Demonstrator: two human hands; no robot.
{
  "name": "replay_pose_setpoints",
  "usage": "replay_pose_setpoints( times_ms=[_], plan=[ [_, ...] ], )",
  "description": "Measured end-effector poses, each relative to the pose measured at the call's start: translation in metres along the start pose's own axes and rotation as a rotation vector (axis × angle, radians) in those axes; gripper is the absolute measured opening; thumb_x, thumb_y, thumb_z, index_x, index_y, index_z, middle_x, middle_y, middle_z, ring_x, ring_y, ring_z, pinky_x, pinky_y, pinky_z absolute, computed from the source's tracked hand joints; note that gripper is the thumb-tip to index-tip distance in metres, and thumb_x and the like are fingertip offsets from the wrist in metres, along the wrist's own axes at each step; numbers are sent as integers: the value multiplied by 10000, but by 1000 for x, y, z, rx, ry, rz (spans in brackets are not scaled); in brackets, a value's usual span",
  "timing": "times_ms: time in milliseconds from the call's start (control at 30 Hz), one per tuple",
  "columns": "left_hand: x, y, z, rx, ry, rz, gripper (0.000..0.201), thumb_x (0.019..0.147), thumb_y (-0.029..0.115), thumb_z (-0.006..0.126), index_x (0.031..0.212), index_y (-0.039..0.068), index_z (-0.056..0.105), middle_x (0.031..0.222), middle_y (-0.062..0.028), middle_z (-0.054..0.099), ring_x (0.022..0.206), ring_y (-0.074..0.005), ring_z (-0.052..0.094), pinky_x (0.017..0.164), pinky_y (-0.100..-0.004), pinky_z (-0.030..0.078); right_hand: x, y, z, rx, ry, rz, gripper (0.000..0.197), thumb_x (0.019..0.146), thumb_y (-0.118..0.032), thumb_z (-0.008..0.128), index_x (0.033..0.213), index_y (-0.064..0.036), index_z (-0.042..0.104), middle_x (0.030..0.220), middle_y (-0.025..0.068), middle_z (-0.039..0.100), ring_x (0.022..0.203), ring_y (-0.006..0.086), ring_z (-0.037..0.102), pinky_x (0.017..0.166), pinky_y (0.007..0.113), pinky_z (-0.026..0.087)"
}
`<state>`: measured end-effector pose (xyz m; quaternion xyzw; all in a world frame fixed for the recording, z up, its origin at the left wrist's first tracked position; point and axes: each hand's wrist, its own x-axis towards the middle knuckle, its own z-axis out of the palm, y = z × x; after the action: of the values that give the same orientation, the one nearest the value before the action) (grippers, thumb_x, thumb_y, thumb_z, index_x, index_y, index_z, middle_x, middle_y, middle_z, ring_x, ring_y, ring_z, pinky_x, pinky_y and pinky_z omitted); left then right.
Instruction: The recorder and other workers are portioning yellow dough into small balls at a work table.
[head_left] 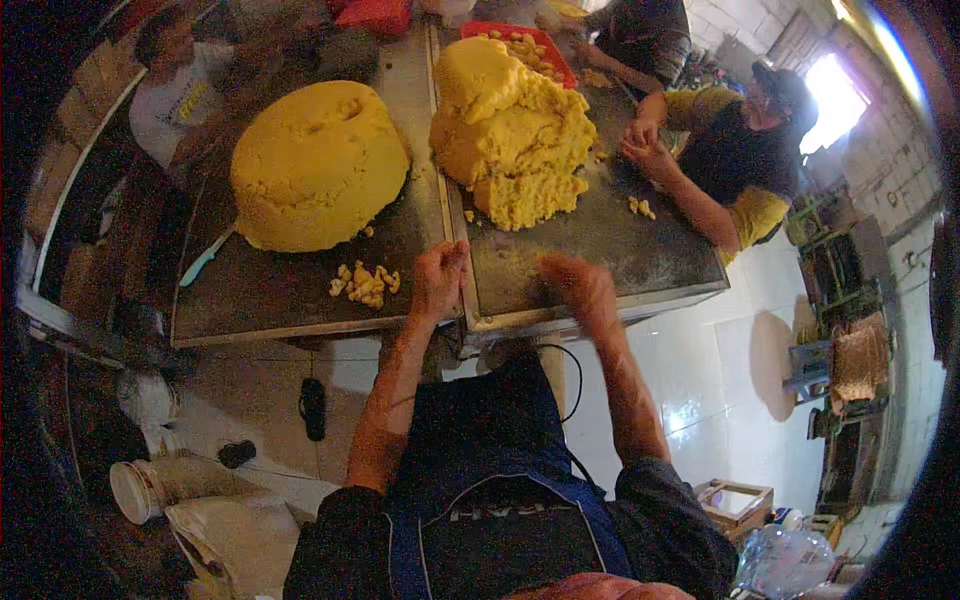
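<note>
My left hand [440, 280] is at the table's front edge, over the seam between two table tops, with its fingers curled closed. Whether anything is inside it is hidden. Over the right table top [640, 250] is my right hand [582, 292], its fingers smeared by motion. Beyond my hands rises a rough, torn mound of yellow dough [520, 140]. A larger, smooth mound of yellow dough [320, 165] lies on the left table top. Several small knobbly pale yellow pieces [365, 285] form a pile left of my left hand.
A tool with a turquoise handle [200, 266] leans by the smooth mound. A red tray [568, 72] of small dough balls sits at the back. One co-worker [745, 150] holds both hands together at the right; others stand at the far side. Several small pieces [641, 208] lie nearby.
</note>
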<state>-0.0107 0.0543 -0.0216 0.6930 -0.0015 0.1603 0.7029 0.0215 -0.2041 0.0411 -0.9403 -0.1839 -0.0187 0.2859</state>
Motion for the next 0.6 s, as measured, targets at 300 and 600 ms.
replay_pose_setpoints(
  times_ms=[300, 600],
  plan=[
    [2, -14, 3, 34, 34, -183, 584, 907, 627, 654, 769, 63, 582, 661, -11, 501, 624, -138, 550, 597, -331, 459, -1, 29, 9, -453, 445, -257, 263, 931, -198, 665, 1159, -70, 690, 1034, 139, 714, 877, 361, 655, 869, 499, 507],
    [3, 8, 2, 545, -32, 234, 476, 903, 454, 734, 718, 28, 631, 719, -84, 565, 705, -252, 590, 694, -397, 482, 10, 38, 48, -701, 527, -153, 347, 959, -252, 630, 1216, -20, 659, 1149, 222, 679, 1103, 385, 642, 931, 478, 497]
  ],
)
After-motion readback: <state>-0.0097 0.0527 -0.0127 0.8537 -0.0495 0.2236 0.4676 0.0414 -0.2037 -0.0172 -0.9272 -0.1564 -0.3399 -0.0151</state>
